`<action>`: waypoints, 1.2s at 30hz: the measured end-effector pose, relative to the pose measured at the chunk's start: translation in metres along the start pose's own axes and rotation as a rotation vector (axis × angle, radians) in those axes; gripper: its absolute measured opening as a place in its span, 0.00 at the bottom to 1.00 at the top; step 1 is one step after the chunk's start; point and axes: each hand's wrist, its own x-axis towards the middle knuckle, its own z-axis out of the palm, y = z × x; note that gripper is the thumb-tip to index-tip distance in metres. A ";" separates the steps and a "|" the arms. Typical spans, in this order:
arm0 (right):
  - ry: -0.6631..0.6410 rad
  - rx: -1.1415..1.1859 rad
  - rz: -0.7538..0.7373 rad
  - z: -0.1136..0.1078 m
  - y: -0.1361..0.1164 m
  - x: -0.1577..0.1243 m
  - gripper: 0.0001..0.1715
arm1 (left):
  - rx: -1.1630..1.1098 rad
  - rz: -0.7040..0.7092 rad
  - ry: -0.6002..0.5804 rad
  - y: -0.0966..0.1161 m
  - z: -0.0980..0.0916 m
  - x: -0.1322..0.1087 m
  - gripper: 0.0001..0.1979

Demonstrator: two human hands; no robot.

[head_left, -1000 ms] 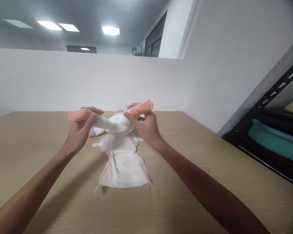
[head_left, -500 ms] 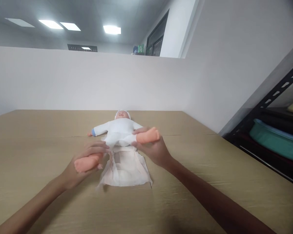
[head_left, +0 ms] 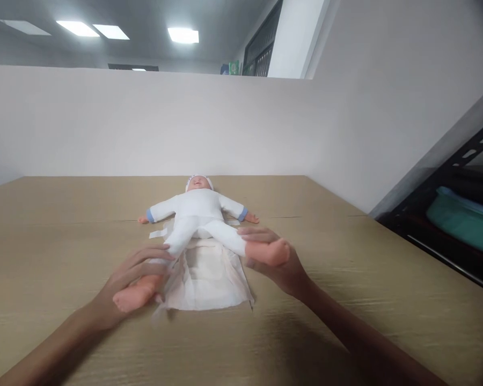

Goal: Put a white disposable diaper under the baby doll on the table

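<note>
A baby doll [head_left: 198, 206] in a white suit with blue cuffs and a white cap lies on its back, head toward the wall. Its arms stretch out sideways and its legs are spread apart. An unfolded white diaper [head_left: 205, 287] lies under its hips, the front part spread toward me between the legs. One side tab [head_left: 158, 234] shows left of the hips. My left hand [head_left: 131, 276] is wrapped round the doll's lower leg on the left, the bare foot poking out. My right hand [head_left: 279, 268] grips the other lower leg near the ankle.
The wood-coloured table [head_left: 346, 289] runs back to a low white partition [head_left: 145, 123]. On the right stands a black metal rack [head_left: 438, 214] holding a teal basin [head_left: 462, 220]. Ceiling lights show beyond the partition.
Both hands have drawn the doll's legs outward and down toward me, so the legs are straighter and wider apart. The side tabs and the doll's right-side arm now show. The view has tilted slightly down.
</note>
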 end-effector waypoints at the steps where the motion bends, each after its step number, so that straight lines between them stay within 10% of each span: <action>1: 0.023 0.042 0.042 0.001 -0.003 0.006 0.23 | -0.033 -0.012 0.027 0.001 -0.002 0.006 0.18; 7: 0.053 0.207 0.181 0.006 -0.034 0.073 0.22 | -0.047 -0.037 0.228 0.019 -0.024 0.067 0.05; 14: 0.003 0.164 0.124 0.004 -0.059 0.128 0.27 | -0.054 -0.160 0.450 0.033 -0.028 0.106 0.13; 21: -0.090 0.097 0.196 0.009 -0.047 0.072 0.25 | -0.027 -0.123 0.169 0.029 -0.014 0.056 0.06; 36: -0.353 -0.175 -0.151 -0.021 -0.001 -0.030 0.36 | 0.119 0.131 -0.315 -0.010 -0.008 -0.031 0.31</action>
